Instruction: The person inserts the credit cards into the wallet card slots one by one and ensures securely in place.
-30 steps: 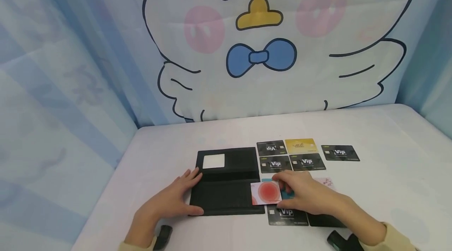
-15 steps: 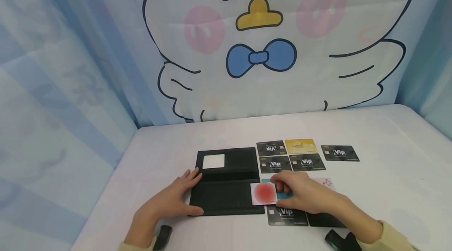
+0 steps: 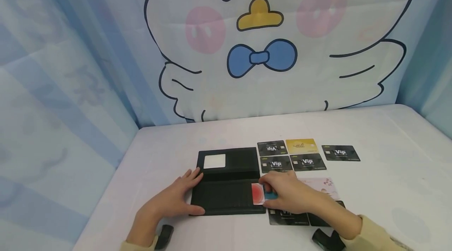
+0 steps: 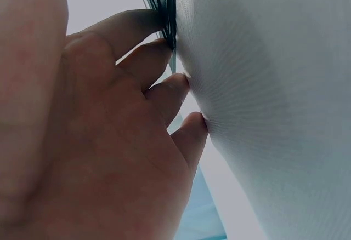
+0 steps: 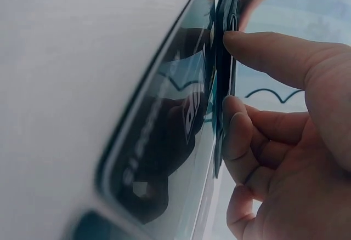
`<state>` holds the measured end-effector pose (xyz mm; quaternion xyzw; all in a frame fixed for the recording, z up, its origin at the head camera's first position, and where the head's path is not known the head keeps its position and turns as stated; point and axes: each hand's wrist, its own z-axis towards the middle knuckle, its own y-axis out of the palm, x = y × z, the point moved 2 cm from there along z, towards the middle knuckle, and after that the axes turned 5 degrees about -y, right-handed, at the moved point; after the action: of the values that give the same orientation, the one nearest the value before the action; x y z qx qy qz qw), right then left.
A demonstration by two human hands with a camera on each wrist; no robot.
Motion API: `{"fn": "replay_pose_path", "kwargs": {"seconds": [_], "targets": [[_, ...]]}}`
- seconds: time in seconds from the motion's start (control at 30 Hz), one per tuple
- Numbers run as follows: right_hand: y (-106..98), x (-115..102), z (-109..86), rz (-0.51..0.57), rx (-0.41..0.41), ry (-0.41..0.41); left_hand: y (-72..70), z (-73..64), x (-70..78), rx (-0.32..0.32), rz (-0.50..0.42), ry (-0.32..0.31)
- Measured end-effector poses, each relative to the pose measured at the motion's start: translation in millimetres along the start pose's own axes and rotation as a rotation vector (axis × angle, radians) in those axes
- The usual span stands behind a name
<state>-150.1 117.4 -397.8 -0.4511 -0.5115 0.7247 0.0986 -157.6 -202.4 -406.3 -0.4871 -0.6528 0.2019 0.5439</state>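
Note:
A black wallet [image 3: 226, 198] lies unfolded on the table in the head view, with a white rectangle on its far half. My left hand [image 3: 173, 196] rests at its left side, fingers spread and thumb on the near corner. At the wallet's right edge, my right hand [image 3: 294, 192] pinches a white card with a red circle [image 3: 257, 194] between thumb and fingers. Part of that card's left side is hidden in the wallet's near half. Under the right hand shows a teal card [image 3: 271, 195]. In the right wrist view, thumb and fingertips meet the wallet's edge.
Right of the wallet lie several black Vip cards [image 3: 276, 164], a gold card [image 3: 301, 146] and a pink card [image 3: 319, 187]. One black Vip card [image 3: 340, 153] lies apart, farther right. A printed curtain [image 3: 261, 94] hangs behind the white table [image 3: 395, 164].
My right hand has moved left, and the red-circle card has slid farther into the wallet, so less of it shows. The left hand has stayed at the wallet's left side.

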Motion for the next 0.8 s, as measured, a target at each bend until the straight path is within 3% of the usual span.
{"fn": "replay_pose_path", "kwargs": {"seconds": [0.8], "targets": [[-0.6, 2.0, 0.4, 0.021, -0.037, 0.029, -1.5, -1.4, -0.7, -0.007, -0.002, 0.009]]}}
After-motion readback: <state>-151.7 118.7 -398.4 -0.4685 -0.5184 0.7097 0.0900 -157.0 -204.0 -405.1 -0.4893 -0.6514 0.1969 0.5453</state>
